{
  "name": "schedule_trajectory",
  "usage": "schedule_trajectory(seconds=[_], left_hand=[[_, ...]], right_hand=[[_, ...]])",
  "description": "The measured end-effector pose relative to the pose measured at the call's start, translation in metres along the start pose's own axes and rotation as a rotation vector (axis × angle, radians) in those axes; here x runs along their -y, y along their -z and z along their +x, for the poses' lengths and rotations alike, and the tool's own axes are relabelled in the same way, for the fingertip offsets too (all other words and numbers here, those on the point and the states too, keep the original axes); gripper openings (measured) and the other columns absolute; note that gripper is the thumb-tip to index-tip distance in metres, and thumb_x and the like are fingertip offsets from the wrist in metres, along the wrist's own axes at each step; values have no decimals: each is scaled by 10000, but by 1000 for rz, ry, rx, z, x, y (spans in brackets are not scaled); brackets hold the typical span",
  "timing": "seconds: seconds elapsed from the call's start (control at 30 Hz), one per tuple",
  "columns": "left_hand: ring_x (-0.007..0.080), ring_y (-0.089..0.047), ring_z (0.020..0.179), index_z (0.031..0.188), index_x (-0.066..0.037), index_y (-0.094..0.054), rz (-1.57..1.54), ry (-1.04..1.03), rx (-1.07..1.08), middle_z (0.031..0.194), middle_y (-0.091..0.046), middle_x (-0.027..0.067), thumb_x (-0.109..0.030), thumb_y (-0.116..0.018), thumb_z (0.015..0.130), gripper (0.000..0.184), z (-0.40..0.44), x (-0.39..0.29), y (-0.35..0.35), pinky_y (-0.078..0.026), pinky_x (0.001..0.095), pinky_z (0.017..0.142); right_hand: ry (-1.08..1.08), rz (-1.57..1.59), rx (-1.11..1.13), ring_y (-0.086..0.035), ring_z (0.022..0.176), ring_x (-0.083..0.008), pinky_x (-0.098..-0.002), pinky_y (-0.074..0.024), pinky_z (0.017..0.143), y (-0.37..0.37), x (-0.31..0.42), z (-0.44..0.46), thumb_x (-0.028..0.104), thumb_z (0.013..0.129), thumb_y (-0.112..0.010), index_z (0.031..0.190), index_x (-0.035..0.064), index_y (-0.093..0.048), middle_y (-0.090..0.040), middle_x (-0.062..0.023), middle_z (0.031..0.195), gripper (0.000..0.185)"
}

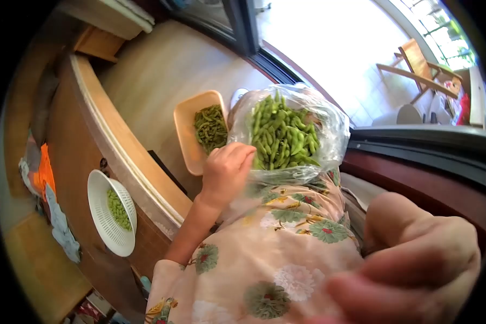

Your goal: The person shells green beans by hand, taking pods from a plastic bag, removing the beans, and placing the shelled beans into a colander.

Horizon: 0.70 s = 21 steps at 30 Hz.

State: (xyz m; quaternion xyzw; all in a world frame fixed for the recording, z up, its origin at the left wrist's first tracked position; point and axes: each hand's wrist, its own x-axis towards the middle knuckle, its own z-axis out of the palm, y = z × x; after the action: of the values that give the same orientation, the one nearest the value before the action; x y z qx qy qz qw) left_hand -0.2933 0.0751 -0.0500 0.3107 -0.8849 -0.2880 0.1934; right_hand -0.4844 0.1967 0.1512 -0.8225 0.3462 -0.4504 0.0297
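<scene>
A clear plastic bag (333,137) sits at my lap, rolled open around a heap of green edamame pods (286,135). My left hand (228,168) is at the bag's near left edge, its fingers curled together; whatever they hold is hidden. To the left of the bag stands a peach-coloured plastic tub (184,129) with darker green pods or hulls (210,128) inside. My right hand (416,259) looms large and close to the camera at the lower right, its fingers bent and the tips blurred.
On the curved wooden table (73,146) at the left rests a white colander (98,208) holding shelled green beans (119,209). Floral fabric (302,259) covers my lap. A dark sliding-door frame (416,140) runs along the right, with a wooden chair (416,62) beyond it.
</scene>
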Motion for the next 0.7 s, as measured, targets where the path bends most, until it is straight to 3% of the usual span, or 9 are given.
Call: schedule_trajectory(seconds=[0.27,0.33,0.43,0.57,0.7], left_hand=[[257,-625,819,925,-77,-651,50,-32,-24,897,-646,64,-92,-635,813,115,0,10,2,-453,376,706],[272,-626,825,929,-65,-655,51,8,17,912,-652,80,-87,-643,814,117,2,6,3,-466,374,723],[275,-619,793,974,-76,-648,64,32,42,871,-642,78,-88,-654,807,167,1,7,0,-465,378,715],[267,-609,777,1032,-91,-626,83,43,117,832,-619,73,-98,-671,792,244,2,9,1,-454,379,699],[266,-613,792,1009,-82,-626,57,20,140,853,-623,78,-96,-683,776,240,5,8,4,-449,380,705]], right_hand=[[-150,-89,-334,-477,627,-197,-244,-342,419,21,6,-38,39,797,-472,794,25,-600,-594,-88,763,129],[-199,46,-326,-471,508,-151,-258,-324,469,9,-29,-45,-48,772,-498,836,61,-613,-593,-39,724,171],[-609,201,-299,-557,566,-173,-264,-399,464,-34,-51,-64,-67,727,-629,897,-19,-662,-582,-78,686,180],[-805,283,-105,-617,684,-275,-334,-491,607,-100,-81,-99,-6,743,-668,901,2,-654,-612,-115,778,159],[-774,162,-2,-613,722,-303,-362,-499,641,-132,-92,-124,29,765,-660,903,32,-652,-601,-111,824,138]])
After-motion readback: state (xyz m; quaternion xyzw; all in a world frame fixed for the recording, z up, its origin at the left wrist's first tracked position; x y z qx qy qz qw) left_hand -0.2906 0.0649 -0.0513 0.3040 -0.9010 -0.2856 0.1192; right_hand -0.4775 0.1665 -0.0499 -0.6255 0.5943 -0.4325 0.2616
